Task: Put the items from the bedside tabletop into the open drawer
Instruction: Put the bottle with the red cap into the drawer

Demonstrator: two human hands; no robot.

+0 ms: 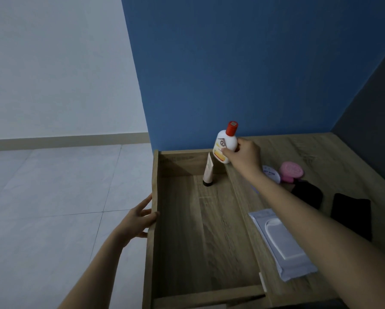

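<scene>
My left hand (140, 217) rests straight-fingered on the outer wall of the open drawer (198, 230). A wipes pack (283, 244) lies on the tabletop (321, 148). My right hand (243, 155) grips the red-capped white bottle (225, 143), label unreadable, over the drawer's far corner, beside a cap-down tube (208, 172).

Dim, bluish indoor light, soft shadows inside the drawer (187, 219), wide-angle bending at edges, slight softness throughout

Head view, down into drawer (198, 230)
</scene>
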